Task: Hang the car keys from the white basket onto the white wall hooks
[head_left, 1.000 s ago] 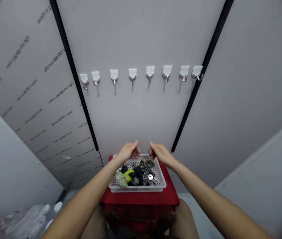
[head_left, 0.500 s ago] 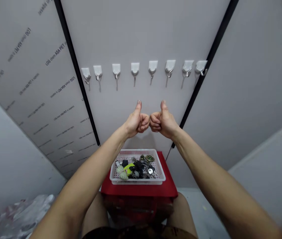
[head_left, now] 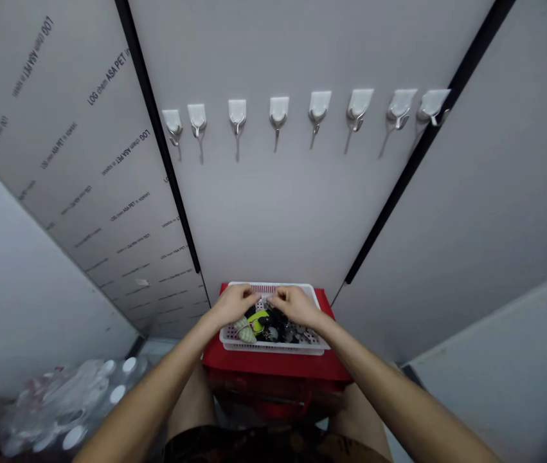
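Note:
A white perforated plastic basket (head_left: 273,348) holds a heap of keys and key rings (head_left: 283,331). Among them are a bright yellow-green piece (head_left: 257,318) and a pale green ribbed, shell-like charm (head_left: 244,330). Over the basket's back left part is my left hand (head_left: 235,305), its fingers curled and thumb pointing inward. My right hand (head_left: 298,306) mirrors it at the back right, thumb and fingertips drawn together by the keys. Both sets of fingertips nearly meet at the pile, and what they pinch, if anything, is too small to make out.
Under the basket is a red-covered stand (head_left: 277,364) between my knees. A row of white adhesive hooks (head_left: 279,110) runs across the grey wall panel (head_left: 273,206), between two black strips (head_left: 184,212). Plastic-wrapped bottles (head_left: 75,411) lie on the floor at left.
Both hands have dropped from a thumbs-up pose in front of the wall down to the basket. Their fists have loosened into inward-reaching fingers. The view has shifted, so the hooks appear higher.

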The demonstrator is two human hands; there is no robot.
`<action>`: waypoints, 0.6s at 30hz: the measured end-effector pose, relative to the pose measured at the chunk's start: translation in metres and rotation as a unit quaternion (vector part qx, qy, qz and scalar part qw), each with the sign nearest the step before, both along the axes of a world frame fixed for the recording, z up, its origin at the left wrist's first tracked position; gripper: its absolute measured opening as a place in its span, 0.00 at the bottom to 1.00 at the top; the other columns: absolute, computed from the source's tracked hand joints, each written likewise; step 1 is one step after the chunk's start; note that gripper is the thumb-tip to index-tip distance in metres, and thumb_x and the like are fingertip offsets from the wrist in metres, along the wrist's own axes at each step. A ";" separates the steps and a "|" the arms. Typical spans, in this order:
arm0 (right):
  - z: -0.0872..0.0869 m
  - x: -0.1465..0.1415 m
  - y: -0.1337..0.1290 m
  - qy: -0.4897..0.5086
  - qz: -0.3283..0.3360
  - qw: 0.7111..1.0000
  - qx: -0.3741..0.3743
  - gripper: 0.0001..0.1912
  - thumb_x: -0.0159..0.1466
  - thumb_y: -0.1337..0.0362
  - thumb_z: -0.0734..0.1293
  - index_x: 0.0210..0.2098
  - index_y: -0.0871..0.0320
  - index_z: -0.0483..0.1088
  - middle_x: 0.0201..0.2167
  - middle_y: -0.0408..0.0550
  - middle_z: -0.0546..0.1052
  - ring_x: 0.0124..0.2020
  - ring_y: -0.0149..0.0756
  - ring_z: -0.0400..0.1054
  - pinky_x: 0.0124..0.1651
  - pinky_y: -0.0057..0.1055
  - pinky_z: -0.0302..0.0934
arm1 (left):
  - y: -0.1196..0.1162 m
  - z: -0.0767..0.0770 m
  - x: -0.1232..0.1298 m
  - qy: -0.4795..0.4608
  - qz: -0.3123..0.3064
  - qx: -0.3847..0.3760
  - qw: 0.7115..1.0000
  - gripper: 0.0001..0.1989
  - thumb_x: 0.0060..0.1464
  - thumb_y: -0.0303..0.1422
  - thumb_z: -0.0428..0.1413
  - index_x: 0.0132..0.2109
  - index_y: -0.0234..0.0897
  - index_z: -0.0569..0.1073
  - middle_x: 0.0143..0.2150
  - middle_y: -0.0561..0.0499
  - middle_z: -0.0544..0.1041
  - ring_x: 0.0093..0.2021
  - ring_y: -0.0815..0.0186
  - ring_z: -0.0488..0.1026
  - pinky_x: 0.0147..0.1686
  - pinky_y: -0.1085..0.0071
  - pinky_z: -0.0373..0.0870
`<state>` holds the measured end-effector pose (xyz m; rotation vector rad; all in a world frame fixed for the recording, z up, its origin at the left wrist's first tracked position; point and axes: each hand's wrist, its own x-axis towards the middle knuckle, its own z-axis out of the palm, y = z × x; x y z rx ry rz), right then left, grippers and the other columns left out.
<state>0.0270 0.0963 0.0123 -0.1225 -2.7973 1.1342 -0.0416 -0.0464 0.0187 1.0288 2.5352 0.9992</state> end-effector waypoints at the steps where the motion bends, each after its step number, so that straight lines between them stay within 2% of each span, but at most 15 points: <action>1: -0.009 0.002 -0.001 0.007 0.008 1.000 0.025 0.11 0.50 0.61 0.57 0.17 0.61 0.62 0.13 0.38 0.61 0.17 0.24 0.54 0.21 0.22 0.47 | -0.008 -0.007 0.003 0.016 -0.005 -0.025 1.000 0.14 0.42 0.40 0.44 0.22 0.33 0.65 0.19 0.54 0.66 0.22 0.71 0.61 0.22 0.76 0.53; 4: -0.028 0.006 -0.001 0.039 0.029 0.995 0.089 0.07 0.49 0.64 0.59 0.24 0.60 0.66 0.24 0.43 0.68 0.29 0.29 0.60 0.33 0.25 0.52 | -0.024 -0.024 0.019 0.060 -0.032 -0.055 0.996 0.13 0.43 0.40 0.44 0.29 0.35 0.67 0.28 0.52 0.69 0.30 0.68 0.64 0.30 0.74 0.57; 7: -0.039 0.009 0.003 0.046 0.020 0.991 0.124 0.09 0.49 0.66 0.60 0.30 0.60 0.66 0.31 0.48 0.68 0.36 0.33 0.59 0.40 0.28 0.51 | -0.026 -0.035 0.034 0.126 -0.029 -0.068 0.989 0.13 0.42 0.39 0.45 0.35 0.37 0.65 0.35 0.50 0.68 0.37 0.65 0.63 0.37 0.71 0.55; 12: -0.047 0.015 0.008 0.053 -0.023 0.991 0.121 0.12 0.49 0.68 0.59 0.34 0.61 0.65 0.35 0.51 0.66 0.38 0.33 0.58 0.41 0.29 0.52 | -0.022 -0.045 0.043 0.157 0.004 -0.079 0.984 0.11 0.45 0.34 0.43 0.36 0.38 0.64 0.37 0.50 0.68 0.37 0.65 0.62 0.38 0.69 0.55; 18: -0.051 0.020 0.017 0.037 -0.044 0.992 0.111 0.12 0.47 0.67 0.62 0.32 0.62 0.65 0.32 0.50 0.67 0.36 0.34 0.60 0.39 0.30 0.54 | -0.021 -0.044 0.036 0.117 0.018 -0.051 0.992 0.10 0.44 0.32 0.44 0.35 0.39 0.65 0.36 0.52 0.68 0.37 0.67 0.63 0.37 0.71 0.56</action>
